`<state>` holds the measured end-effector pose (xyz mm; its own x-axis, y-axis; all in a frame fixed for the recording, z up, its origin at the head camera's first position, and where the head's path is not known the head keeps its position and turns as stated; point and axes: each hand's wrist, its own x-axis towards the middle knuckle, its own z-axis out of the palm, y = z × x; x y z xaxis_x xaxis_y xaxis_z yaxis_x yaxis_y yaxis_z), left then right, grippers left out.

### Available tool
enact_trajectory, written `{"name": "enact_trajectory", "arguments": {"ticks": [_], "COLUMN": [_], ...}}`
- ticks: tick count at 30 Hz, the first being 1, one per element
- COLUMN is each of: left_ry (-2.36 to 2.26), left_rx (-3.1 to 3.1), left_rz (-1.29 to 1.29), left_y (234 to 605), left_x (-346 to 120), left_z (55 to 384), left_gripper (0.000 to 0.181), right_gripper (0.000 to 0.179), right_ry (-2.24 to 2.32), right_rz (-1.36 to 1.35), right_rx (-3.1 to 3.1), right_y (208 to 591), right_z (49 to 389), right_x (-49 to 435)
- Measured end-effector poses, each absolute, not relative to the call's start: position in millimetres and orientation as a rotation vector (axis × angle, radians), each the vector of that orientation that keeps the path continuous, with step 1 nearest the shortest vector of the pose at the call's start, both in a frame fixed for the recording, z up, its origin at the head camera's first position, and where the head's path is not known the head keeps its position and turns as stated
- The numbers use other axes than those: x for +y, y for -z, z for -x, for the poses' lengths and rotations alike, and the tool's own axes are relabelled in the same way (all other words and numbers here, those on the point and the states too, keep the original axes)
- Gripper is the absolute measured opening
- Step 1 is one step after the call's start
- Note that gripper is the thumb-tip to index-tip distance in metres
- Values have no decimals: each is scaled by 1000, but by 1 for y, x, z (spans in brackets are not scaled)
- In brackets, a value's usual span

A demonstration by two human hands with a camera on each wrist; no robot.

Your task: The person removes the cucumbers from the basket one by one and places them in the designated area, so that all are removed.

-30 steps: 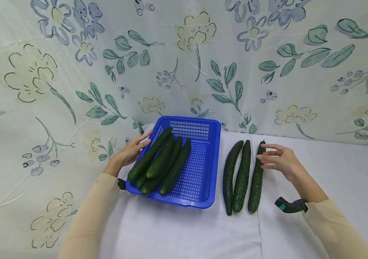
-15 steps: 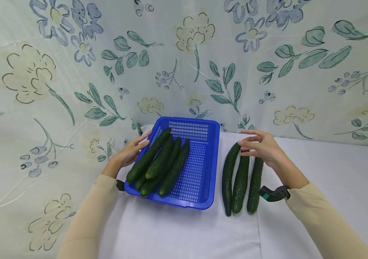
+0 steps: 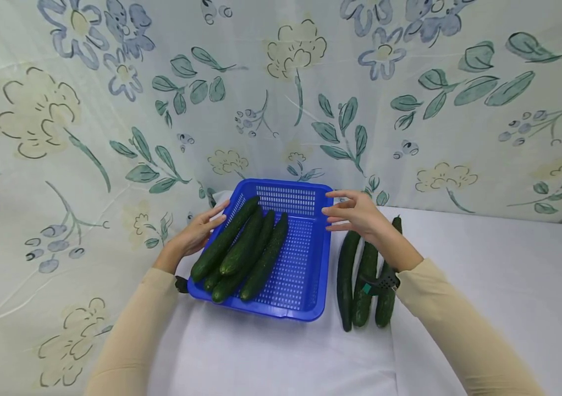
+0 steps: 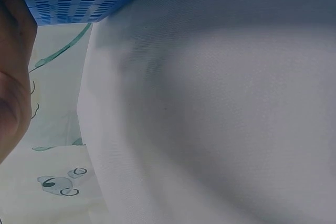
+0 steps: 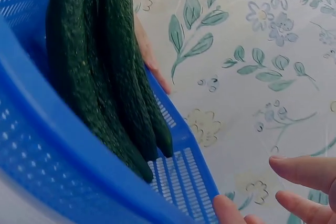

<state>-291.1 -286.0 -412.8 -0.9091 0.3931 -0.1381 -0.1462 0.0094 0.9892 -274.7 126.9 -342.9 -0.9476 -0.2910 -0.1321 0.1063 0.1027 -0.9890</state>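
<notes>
A blue plastic basket holds several dark green cucumbers, which lie lengthwise in its left half. My left hand rests against the basket's left side, fingers loosely extended; in the left wrist view only part of that hand shows, below the perforated wall. At the far end of the right rim is my right hand, its fingers spread and holding nothing. The right wrist view has one fingertip at the rim, apparently touching it. Three more cucumbers lie side by side right of the basket, partly hidden under my right forearm.
A white cloth covers the table under everything. Behind and to the left hangs a curtain printed with flowers and leaves. A dark wrist strap on my right wrist passes over the loose cucumbers.
My right hand has swept left, from above the rightmost loose cucumber across the others to the basket's right rim. The left hand and all the cucumbers keep their places.
</notes>
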Motion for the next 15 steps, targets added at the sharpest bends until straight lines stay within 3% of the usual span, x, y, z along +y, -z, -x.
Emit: {"name": "enact_trajectory", "arguments": {"ticks": [15], "left_ry": [-1966], "left_rx": [1905], "left_rz": [-241], "left_y": [424], "left_x": [-291], "left_z": [298], "left_gripper": [54], "right_gripper": [53], "right_ry": [1899], "right_rz": [144], "right_rx": [1933], "right_y": [355], "right_z": [280], "right_x": [69]}}
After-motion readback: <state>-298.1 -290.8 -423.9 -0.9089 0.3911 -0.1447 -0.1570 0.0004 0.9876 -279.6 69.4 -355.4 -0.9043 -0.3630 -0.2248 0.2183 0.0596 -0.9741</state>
